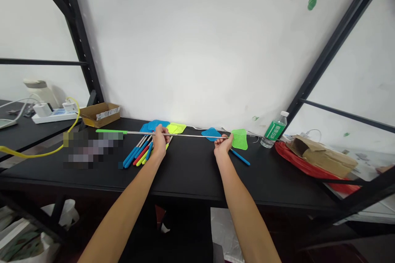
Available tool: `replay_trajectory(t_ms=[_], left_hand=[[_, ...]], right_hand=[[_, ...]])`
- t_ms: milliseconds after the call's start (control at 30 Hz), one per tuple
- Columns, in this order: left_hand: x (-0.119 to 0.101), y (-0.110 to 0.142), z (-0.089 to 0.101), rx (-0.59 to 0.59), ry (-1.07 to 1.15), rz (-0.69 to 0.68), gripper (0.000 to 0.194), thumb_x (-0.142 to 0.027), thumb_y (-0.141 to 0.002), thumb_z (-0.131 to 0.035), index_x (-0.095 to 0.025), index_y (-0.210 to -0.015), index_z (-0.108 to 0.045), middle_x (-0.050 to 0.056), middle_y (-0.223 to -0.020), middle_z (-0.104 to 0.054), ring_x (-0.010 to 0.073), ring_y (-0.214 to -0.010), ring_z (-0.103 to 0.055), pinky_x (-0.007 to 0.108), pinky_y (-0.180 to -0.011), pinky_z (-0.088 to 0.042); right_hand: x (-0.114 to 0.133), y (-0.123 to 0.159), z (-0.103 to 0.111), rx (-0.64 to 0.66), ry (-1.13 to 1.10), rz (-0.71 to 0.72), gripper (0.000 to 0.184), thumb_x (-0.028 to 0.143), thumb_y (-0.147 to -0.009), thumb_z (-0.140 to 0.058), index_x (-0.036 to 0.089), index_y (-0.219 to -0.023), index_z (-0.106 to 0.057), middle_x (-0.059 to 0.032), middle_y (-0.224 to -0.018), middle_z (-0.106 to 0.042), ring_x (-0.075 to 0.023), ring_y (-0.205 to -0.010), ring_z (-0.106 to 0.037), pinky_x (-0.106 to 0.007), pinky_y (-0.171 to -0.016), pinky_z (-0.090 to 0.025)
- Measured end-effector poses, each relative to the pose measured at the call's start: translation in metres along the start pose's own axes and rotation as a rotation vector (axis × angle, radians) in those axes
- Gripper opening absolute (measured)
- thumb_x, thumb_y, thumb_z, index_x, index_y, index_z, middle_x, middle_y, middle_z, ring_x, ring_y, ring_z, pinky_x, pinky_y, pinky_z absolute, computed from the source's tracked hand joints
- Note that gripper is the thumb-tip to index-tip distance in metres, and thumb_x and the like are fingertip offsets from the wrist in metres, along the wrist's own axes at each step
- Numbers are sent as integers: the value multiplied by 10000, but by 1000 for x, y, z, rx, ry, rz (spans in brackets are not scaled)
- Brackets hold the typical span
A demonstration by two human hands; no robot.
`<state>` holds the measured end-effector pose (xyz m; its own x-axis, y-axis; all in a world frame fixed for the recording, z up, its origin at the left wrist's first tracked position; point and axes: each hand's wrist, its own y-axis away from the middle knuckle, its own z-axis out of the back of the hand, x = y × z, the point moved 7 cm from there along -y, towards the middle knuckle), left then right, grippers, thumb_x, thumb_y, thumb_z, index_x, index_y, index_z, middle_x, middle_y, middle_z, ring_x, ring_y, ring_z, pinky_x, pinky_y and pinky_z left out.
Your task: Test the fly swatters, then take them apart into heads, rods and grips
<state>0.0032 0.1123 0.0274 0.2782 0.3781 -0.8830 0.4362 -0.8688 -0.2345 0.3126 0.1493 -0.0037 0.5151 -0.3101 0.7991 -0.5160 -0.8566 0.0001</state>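
Note:
A green fly swatter (239,139) with a long metal rod lies level across both hands above the black table. Its green handle points left and its mesh head is at the right. My left hand (161,139) is closed around the rod near the middle. My right hand (224,144) grips the rod close to the head. Under and beside my left hand lies a bunch of fly swatters (135,152) with blue, red and yellow handles, their blue and yellow heads toward the wall. A single blue fly swatter (211,133) lies behind my right hand, its handle sticking out to the right.
A water bottle (274,130) stands at the table's right end, near a red bag with torn cardboard (324,157). An open cardboard box (100,115) sits at the back left. Farther left are a power strip (55,116) and a yellow cable (37,155). Black posts frame both sides.

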Motion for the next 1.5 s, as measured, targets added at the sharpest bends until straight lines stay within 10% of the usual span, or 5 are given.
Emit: replay_trajectory(t_ms=[400, 767, 967, 1233, 1500], left_hand=[[4, -1, 5, -28, 123, 40, 479, -421, -904, -329, -222, -469, -338, -30, -385, -259, 83, -328, -238, 236, -359, -199], [22, 16, -34, 361, 18, 130, 482, -461, -886, -339, -221, -467, -342, -42, -410, -253, 82, -342, -238, 231, -377, -205], [20, 13, -32, 360, 31, 149, 416, -384, -842, -386, -227, -469, -290, -66, -415, -196, 70, -349, -172, 232, -385, -191], [14, 4, -19, 217, 71, 112, 432, -419, -842, -415, -237, -487, -250, -79, -421, -162, 66, -353, -153, 232, -380, -170], [10, -2, -6, 76, 165, 52, 374, -366, -825, -421, -241, -536, -220, -77, -448, -152, 68, -349, -156, 227, -369, -149]], right_hand=[[6, 0, 10, -164, -16, 106, 457, 515, -925, -405, 229, -572, -461, 48, -417, -354, -108, -379, -366, -239, -378, -303], [-11, 28, -39, 217, 32, 42, 486, 516, -910, -432, 173, -608, -599, 33, -452, -431, -81, -392, -362, -222, -382, -287], [-11, 26, -41, 291, -103, -96, 439, 496, -905, -442, 160, -696, -631, 40, -484, -440, -78, -410, -390, -219, -399, -309], [-4, 5, -6, -29, -138, -85, 441, 449, -953, -359, 181, -685, -584, 63, -453, -376, -75, -372, -362, -216, -375, -311], [-3, 4, -6, -78, -133, -59, 437, 423, -970, -336, 199, -633, -503, 60, -426, -376, -75, -359, -351, -207, -361, -295]])
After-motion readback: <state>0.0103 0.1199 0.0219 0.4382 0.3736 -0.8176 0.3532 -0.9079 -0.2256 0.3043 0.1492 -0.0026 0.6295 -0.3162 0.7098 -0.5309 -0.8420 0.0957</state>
